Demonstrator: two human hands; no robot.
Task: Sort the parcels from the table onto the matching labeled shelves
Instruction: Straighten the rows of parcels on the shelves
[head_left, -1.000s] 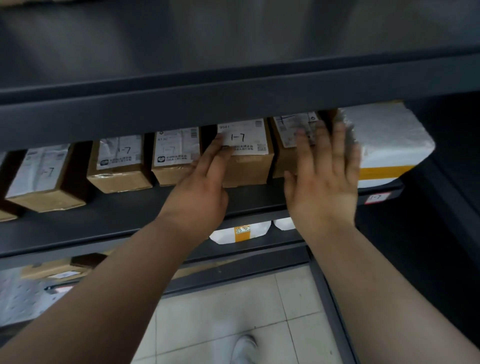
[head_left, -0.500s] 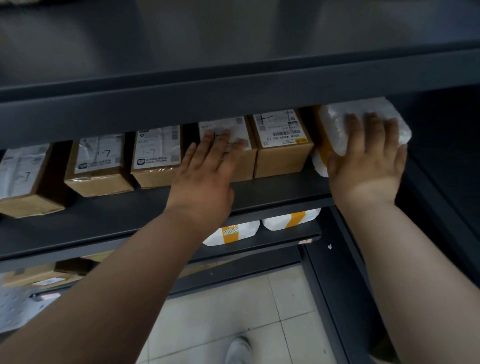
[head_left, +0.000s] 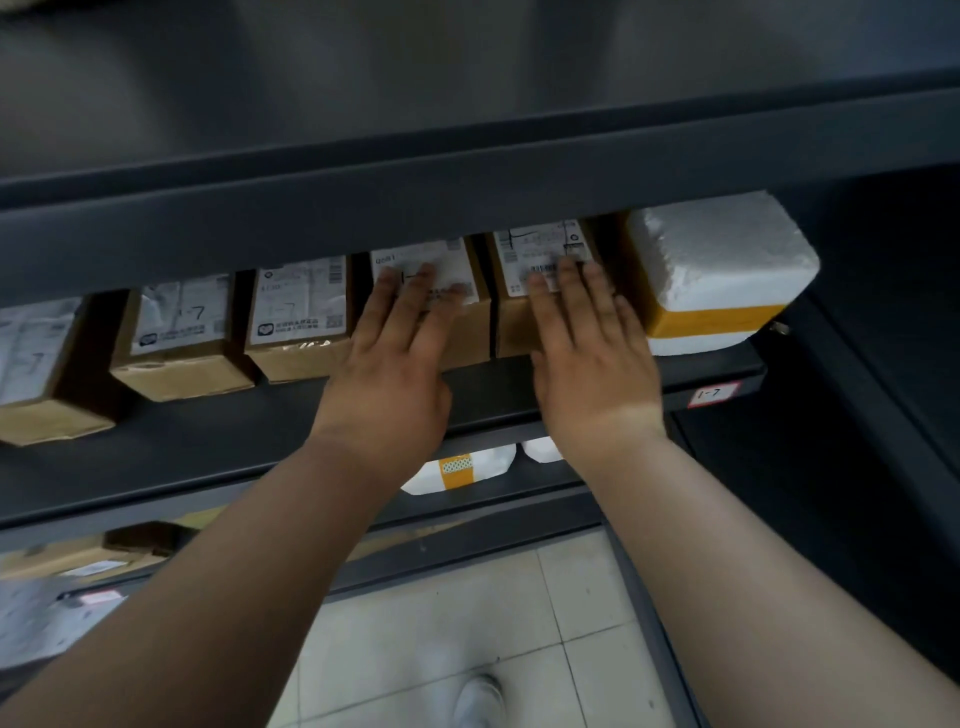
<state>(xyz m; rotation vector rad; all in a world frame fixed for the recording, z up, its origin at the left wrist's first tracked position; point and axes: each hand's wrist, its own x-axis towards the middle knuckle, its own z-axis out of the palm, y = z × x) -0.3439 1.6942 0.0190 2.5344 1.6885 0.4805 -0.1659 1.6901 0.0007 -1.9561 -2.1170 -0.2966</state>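
Left hand (head_left: 395, 374), outstretched, lies flat on a cardboard parcel (head_left: 470, 340); right hand (head_left: 592, 358), equally flat, rests on the neighbouring parcel (head_left: 514, 327). Both boxes stand in a row on the grey shelf (head_left: 208, 447) tagged 1-7, a foam parcel (head_left: 722, 265) just beside

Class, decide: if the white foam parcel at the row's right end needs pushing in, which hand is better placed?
Likely right. The right hand lies flat on the cardboard box beside the white foam parcel; the left hand is one box further left.

Parcels (head_left: 297, 312) line the shelf (head_left: 218, 441) rear, narrow gaps between (upper shelf (head_left: 467, 208) overhangs them); front strip bare.
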